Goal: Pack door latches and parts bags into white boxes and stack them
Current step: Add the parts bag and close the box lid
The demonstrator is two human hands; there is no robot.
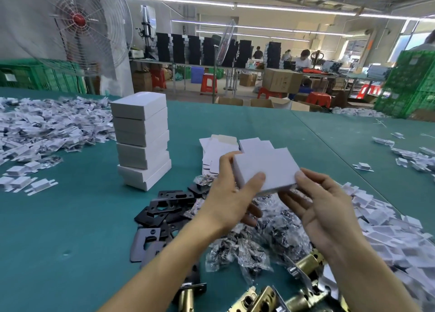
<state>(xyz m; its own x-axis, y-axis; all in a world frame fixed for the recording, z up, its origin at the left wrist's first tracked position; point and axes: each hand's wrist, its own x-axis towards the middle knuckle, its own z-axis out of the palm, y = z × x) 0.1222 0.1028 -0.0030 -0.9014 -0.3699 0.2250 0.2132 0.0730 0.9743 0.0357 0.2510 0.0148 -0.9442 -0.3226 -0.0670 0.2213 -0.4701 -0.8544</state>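
A white box is held up over the table between both hands. My left hand grips its left side, thumb on top and fingers underneath. My right hand holds its right corner with the thumb on the edge. A stack of several closed white boxes stands to the left. Flat unfolded box blanks lie behind the held box. Clear parts bags are heaped under my hands. Brass door latches lie at the near edge, black plates beside the bags.
The green table carries heaps of small white card pieces at the far left and along the right. A large fan stands behind the table at left. Green crates rise at the right.
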